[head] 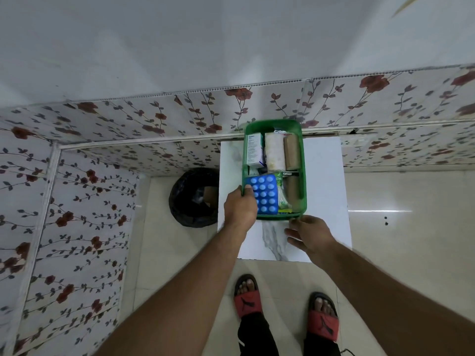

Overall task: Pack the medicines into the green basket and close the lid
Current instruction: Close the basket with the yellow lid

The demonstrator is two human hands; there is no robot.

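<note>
Left hand [240, 209] pinches blue blister pack [263, 194] into green plastic basket [303, 176]; right hand [307, 235] open, empty. Risk: pack sits proud, blocking lid.

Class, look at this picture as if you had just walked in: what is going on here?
A person stands at a small white table packing medicines into a green basket. The left hand holds a blue blister pack at the basket's near left corner. The right hand hovers open beside the near edge. Boxes and packets already fill the basket. No lid is on it.
</note>
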